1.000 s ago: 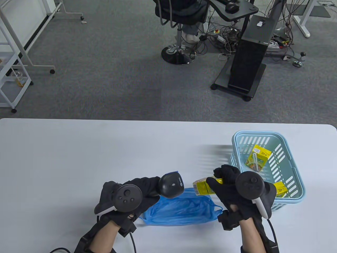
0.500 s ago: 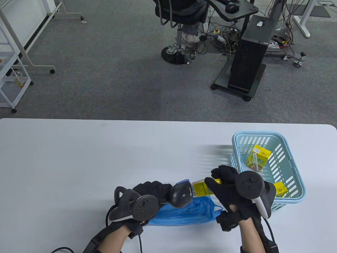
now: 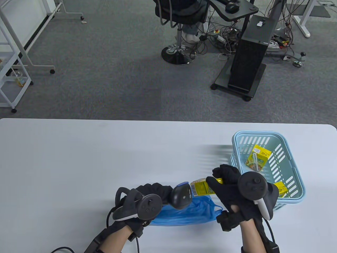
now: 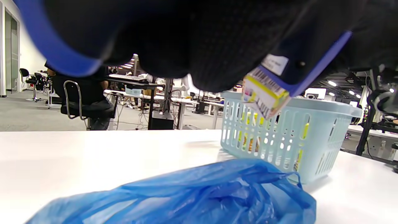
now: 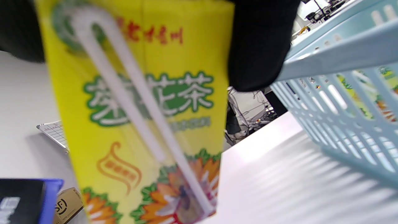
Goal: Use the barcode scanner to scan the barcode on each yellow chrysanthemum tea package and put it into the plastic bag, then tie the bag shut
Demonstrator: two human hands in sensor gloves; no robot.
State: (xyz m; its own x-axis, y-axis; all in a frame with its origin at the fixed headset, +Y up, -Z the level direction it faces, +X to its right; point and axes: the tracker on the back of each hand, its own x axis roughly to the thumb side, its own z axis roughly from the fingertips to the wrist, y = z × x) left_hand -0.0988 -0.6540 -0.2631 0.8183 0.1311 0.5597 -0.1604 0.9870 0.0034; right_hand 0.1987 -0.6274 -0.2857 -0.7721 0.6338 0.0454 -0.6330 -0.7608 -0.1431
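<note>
My right hand (image 3: 223,181) grips a yellow chrysanthemum tea package (image 3: 200,187) (image 5: 143,112) above the table, its barcode end turned left. My left hand (image 3: 155,191) holds the black barcode scanner (image 3: 181,196), whose blue-edged head almost touches that barcode end; the package's barcode (image 4: 262,93) shows right under the scanner's blue edge (image 4: 317,68). The blue plastic bag (image 3: 188,213) (image 4: 192,193) lies flat on the table beneath both hands. Two more yellow packages (image 3: 257,157) (image 3: 281,188) lie in the light blue basket (image 3: 297,195).
The light blue basket (image 4: 289,140) (image 5: 348,102) stands right of my right hand, near the table's right edge. The white table (image 3: 79,163) stretches away to the left and back. Beyond its far edge are carpet, an office chair (image 3: 179,15) and a black computer tower (image 3: 251,52).
My left hand has carried the scanner rightward and a little toward me, over the blue bag, until its head nearly meets the package's barcode end. My right hand has barely moved.
</note>
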